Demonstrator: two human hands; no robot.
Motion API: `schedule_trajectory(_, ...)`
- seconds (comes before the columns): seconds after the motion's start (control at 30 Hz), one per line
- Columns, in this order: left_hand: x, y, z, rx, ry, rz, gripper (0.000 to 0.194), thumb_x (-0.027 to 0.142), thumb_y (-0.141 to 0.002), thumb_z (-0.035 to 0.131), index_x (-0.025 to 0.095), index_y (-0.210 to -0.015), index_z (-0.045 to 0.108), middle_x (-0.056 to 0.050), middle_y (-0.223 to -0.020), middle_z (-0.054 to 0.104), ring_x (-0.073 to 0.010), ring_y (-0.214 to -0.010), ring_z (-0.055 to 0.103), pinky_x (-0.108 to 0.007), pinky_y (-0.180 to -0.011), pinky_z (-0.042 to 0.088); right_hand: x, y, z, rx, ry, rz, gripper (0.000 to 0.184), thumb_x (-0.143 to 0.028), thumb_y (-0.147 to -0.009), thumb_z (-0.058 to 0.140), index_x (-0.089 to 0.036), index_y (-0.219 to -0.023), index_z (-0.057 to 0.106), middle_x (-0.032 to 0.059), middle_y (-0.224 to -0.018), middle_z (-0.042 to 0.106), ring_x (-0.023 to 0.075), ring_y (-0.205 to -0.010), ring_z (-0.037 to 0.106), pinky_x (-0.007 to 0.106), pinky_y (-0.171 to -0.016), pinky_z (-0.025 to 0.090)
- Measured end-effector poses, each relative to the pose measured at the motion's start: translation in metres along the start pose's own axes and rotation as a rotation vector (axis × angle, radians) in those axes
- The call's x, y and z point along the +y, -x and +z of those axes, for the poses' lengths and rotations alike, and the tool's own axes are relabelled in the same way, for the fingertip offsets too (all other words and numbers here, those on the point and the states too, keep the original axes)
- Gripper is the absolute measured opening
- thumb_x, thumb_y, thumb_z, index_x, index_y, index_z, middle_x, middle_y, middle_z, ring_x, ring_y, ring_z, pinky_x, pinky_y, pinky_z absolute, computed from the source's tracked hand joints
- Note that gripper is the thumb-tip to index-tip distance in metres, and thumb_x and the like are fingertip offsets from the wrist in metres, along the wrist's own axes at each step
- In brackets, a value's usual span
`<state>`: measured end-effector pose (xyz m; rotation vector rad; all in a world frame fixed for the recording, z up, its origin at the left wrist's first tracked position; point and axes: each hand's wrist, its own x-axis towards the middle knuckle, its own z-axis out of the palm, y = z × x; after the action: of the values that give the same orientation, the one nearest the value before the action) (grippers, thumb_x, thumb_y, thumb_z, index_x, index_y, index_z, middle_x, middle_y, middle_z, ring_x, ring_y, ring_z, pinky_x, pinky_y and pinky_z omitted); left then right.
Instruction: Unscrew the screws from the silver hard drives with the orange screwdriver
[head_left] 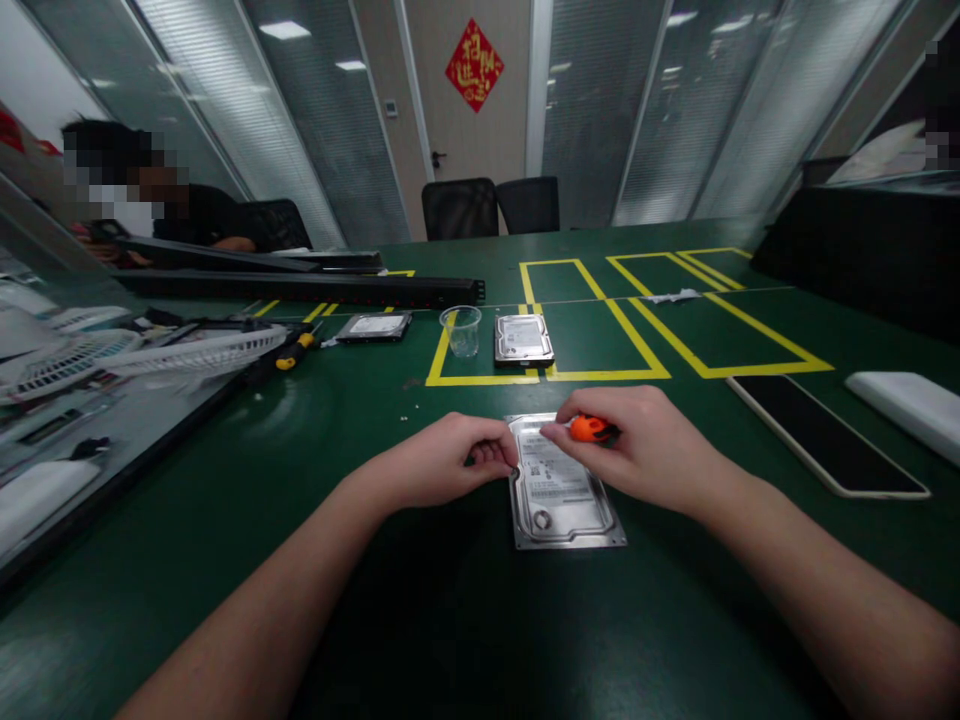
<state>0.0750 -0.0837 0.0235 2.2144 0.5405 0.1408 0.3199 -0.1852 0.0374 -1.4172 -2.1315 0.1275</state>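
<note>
A silver hard drive [562, 500] with a white label lies flat on the green table in front of me. My left hand [457, 460] is at its left edge, thumb and curled fingers closed against the rim. My right hand [637, 440] is above the drive's upper right part, closed around a screwdriver [590, 429] with an orange and black handle. The fingers hide the screwdriver's shaft and tip, so I cannot tell whether it touches the drive.
Farther back stand a clear plastic cup [461, 335] and a second hard drive [523, 340]; a third drive [373, 327] and a yellow-black screwdriver [298, 350] lie left. A phone [825, 435] is at right. White fan-like parts [195, 352] crowd the left; a person [202, 215] sits beyond.
</note>
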Motion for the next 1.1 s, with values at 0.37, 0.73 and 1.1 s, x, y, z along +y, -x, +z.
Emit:
schedule_trajectory(0.37,0.003,0.001,0.0,0.002,-0.034,0.033,0.011,0.025,-0.1,0.065,0.017,-0.104,0.072,-0.003,-0.094,0.073,-0.0151,-0.082,0.064,-0.027,-0.075,0.049,0.0,0.0,0.0,-0.001,-0.001,-0.008,0.024,-0.04,-0.101,0.067,-0.02,-0.089,0.07,0.001,-0.076,0.068,0.0166,-0.069,0.06,0.03,-0.066,0.039)
schedule_trajectory(0.73,0.007,0.0,0.003,0.027,-0.032,-0.001,0.013,0.028,-0.101,0.062,0.017,-0.104,0.07,-0.002,-0.089,0.069,-0.0149,-0.078,0.062,-0.026,-0.071,0.049,0.0,-0.001,0.0,-0.001,-0.001,-0.012,0.024,-0.04,-0.101,0.067,-0.02,-0.088,0.071,0.0014,-0.076,0.068,0.0167,-0.068,0.06,0.03,-0.066,0.039)
schedule_trajectory(1.1,0.002,0.002,-0.001,-0.009,-0.091,0.113,0.013,0.02,-0.101,0.058,0.018,-0.104,0.07,-0.003,-0.097,0.073,-0.0156,-0.085,0.063,-0.027,-0.078,0.048,0.0,0.001,0.0,0.009,0.015,-0.014,0.028,-0.042,-0.103,0.064,-0.02,-0.087,0.07,0.0014,-0.075,0.068,0.0165,-0.068,0.06,0.03,-0.065,0.039)
